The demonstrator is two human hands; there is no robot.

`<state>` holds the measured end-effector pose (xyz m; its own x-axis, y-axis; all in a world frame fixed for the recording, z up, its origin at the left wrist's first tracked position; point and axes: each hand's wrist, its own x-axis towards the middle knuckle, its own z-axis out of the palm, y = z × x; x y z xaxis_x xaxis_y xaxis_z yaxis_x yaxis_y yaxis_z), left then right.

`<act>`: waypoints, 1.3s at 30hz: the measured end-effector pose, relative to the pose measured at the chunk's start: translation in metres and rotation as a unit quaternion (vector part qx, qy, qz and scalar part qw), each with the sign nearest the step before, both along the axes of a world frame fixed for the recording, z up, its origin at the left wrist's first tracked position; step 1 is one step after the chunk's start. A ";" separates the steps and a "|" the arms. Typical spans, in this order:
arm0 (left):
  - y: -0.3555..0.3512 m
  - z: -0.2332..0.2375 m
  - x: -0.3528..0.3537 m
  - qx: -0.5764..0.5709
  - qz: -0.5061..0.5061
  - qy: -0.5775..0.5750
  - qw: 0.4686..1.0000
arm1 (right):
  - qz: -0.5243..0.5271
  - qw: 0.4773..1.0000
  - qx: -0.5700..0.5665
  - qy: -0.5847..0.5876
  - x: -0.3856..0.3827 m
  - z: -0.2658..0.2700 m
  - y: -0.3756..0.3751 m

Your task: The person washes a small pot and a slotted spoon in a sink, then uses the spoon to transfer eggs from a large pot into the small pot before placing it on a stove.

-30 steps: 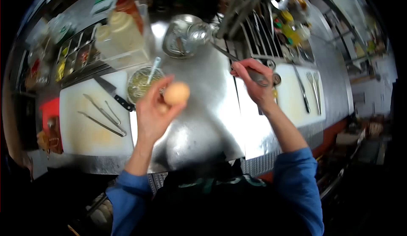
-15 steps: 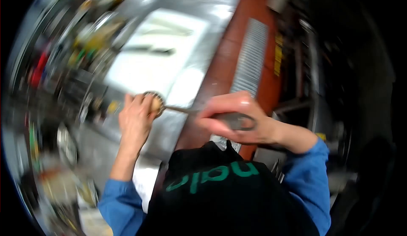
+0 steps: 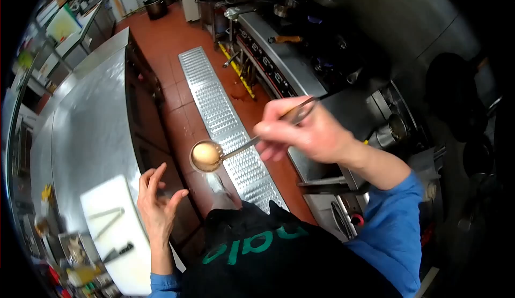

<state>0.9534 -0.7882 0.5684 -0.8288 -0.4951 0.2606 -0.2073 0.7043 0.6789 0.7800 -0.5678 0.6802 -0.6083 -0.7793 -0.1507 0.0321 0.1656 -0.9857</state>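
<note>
My right hand is closed around the handle of a metal ladle, holding it over the floor. In the ladle's round bowl, which seems to have small holes by the rim, lies a light brown egg. Left of the bowl, my left hand is empty, its fingers apart and slightly curled. Beside that hand is a white cutting board bearing metal tongs and a dark-handled knife.
A long steel counter runs along the left. Ribbed metal plates lie on the red tiled floor. To the right stands a stove with burners and pans; a small pot sits near its side.
My view has swung right toward the stove. My left hand has come off the ladle's bowl and opened. The ladle with the egg has moved from the counter's edge to over the floor.
</note>
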 end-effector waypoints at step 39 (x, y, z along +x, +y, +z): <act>-0.295 -0.216 -0.741 0.790 -0.047 -0.251 0.558 | -0.675 0.714 0.143 0.120 -0.810 -0.120 0.089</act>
